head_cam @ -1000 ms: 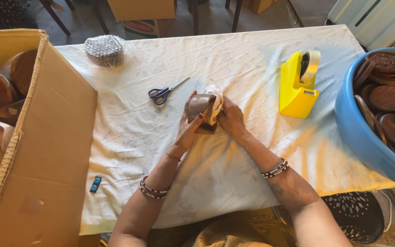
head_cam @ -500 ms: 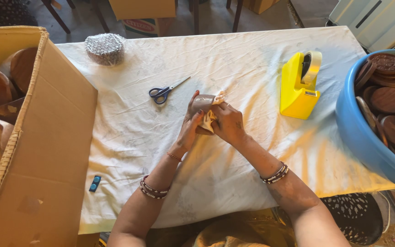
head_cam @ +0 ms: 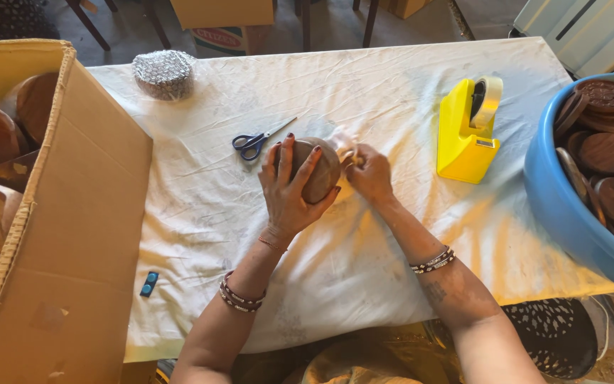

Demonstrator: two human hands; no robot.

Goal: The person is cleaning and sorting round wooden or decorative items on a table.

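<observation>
A round brown wooden piece (head_cam: 319, 169) is held upright over the middle of the white-clothed table (head_cam: 364, 270). My left hand (head_cam: 289, 192) grips it from the near side with fingers spread over its face. Beside it on the right, my right hand (head_cam: 369, 173) pinches a bit of pale wrapping (head_cam: 342, 139) against the piece's edge. Blue-handled scissors (head_cam: 256, 141) lie just left of my hands. A yellow tape dispenser (head_cam: 469, 131) stands to the right.
A big open cardboard box (head_cam: 58, 235) with wooden bowls fills the left side. A blue tub (head_cam: 570, 206) of dark wooden discs sits at the right edge. A bubble-wrapped bundle (head_cam: 163, 72) lies at the far left of the table, and a small blue object (head_cam: 150, 284) near the front.
My left hand has shifted from under the wooden piece to spread over its face, turning it. My right hand stays at its right edge with the wrapping.
</observation>
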